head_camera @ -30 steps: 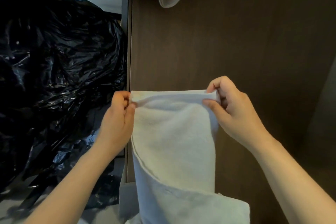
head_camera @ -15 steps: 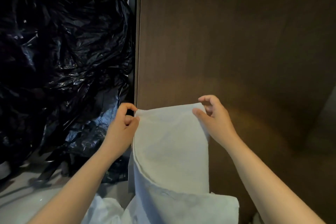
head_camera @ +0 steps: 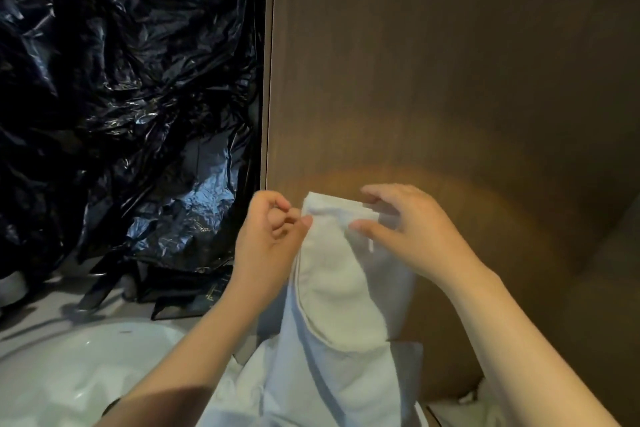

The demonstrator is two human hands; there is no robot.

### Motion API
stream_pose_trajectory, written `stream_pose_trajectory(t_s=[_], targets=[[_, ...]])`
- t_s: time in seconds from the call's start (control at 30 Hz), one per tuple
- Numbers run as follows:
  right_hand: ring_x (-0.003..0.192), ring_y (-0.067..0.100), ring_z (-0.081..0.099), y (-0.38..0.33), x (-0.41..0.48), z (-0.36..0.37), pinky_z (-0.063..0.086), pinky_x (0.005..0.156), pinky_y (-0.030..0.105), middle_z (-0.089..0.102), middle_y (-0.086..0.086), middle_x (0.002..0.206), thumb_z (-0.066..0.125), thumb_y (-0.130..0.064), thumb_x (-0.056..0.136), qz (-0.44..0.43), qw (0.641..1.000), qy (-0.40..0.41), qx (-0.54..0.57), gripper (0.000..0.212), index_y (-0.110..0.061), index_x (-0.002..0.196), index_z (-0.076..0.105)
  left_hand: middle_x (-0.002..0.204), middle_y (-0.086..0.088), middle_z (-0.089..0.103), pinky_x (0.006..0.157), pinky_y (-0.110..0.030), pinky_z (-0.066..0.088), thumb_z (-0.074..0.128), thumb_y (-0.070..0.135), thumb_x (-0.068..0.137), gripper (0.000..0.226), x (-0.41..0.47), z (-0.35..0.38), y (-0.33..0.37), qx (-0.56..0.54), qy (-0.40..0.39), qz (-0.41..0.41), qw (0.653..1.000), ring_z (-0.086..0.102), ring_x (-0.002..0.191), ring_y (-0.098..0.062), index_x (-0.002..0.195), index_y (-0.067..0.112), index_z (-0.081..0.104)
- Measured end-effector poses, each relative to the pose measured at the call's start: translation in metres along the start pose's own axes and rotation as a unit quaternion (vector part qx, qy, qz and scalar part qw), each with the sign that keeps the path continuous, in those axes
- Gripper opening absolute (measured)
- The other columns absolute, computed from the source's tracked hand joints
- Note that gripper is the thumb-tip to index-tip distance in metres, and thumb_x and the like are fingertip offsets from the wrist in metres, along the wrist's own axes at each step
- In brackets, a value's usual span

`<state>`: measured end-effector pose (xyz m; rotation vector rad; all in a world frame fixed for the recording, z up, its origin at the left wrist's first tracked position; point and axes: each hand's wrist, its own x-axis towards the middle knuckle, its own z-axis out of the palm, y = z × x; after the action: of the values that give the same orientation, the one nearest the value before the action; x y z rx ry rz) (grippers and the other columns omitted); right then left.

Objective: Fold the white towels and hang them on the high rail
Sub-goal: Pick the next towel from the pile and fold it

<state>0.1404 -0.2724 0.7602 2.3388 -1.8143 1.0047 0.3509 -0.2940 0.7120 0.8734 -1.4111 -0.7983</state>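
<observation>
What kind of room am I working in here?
Probably a bathroom: a glossy white rounded basin at lower left, a white terry towel held up, and a dark brown wood-grain wall panel behind it.

Single view: wide-angle camera worn on person's head, aimed forward and down. Sat close to work. Both forearms entered from bottom edge. Left grip (head_camera: pixel 273 236) and right grip (head_camera: pixel 412 232) held top of white towel (head_camera: pixel 339 288) just below frame centre. Lens faced brown wood panel (head_camera: pixel 450 80) nearly square-on, at short range. Black plastic sheet (head_camera: pixel 121 80) filled left half. White basin (head_camera: pixel 104 333) sat in lower left corner.
</observation>
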Motion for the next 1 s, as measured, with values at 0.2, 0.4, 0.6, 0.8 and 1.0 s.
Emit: stream_pose_trajectory(t_s=[0.2,0.4,0.6,0.8,1.0], targets=[[0.098,-0.001,0.057,-0.012,0.007,-0.007,0.053,0.084,0.023,0.065,-0.016,0.11,0.053,-0.043,0.098,-0.044,0.997,-0.064,0.028,0.022,-0.031,0.112,0.065,0.082,-0.004,0.068,0.062,-0.013,0.05,0.07,0.013,0.087,0.023,-0.004,0.023,0.013,-0.002,-0.03,0.047,0.998,0.063,0.069,-0.012,0.09,0.023,0.049],[0.083,0.004,0.054,-0.003,-0.001,-0.006,0.044,0.068,0.02,0.054,-0.019,0.084,0.049,-0.036,0.1,-0.041,0.999,0.013,0.033,0.016,-0.027,0.088,0.056,0.086,0.01,0.061,0.067,-0.025,0.055,0.074,0.019,0.082,0.027,-0.026,0.025,-0.001,0.023,-0.093,0.007,0.995,0.06,0.074,-0.013,0.089,0.035,0.053],[0.079,0.008,0.056,0.0,-0.004,-0.017,0.046,0.067,0.022,0.057,-0.012,0.083,0.048,-0.039,0.099,-0.031,0.998,0.046,0.04,0.021,-0.024,0.087,0.057,0.087,0.012,0.067,0.073,-0.024,0.054,0.075,0.021,0.081,0.014,-0.044,0.025,-0.018,0.056,-0.087,-0.032,0.994,0.063,0.078,-0.005,0.091,0.029,0.067],[0.081,0.003,0.056,-0.001,-0.01,-0.023,0.039,0.064,0.009,0.055,-0.018,0.081,0.049,-0.038,0.1,-0.007,0.993,0.109,0.053,0.018,-0.028,0.086,0.055,0.063,0.005,0.06,0.06,-0.026,0.042,0.068,0.02,0.085,0.022,-0.048,0.027,-0.033,0.129,-0.098,-0.033,0.986,0.052,0.06,-0.011,0.064,0.015,0.064],[0.084,0.0,0.056,-0.002,-0.013,-0.033,0.04,0.061,0.002,0.055,-0.019,0.078,0.051,-0.038,0.1,0.02,0.98,0.182,0.078,0.019,-0.03,0.084,0.056,0.047,0.012,0.035,0.049,-0.018,0.025,0.064,0.019,0.084,0.043,-0.054,0.033,-0.047,0.158,-0.127,-0.085,0.975,0.034,0.048,-0.004,0.051,0.019,0.036]])
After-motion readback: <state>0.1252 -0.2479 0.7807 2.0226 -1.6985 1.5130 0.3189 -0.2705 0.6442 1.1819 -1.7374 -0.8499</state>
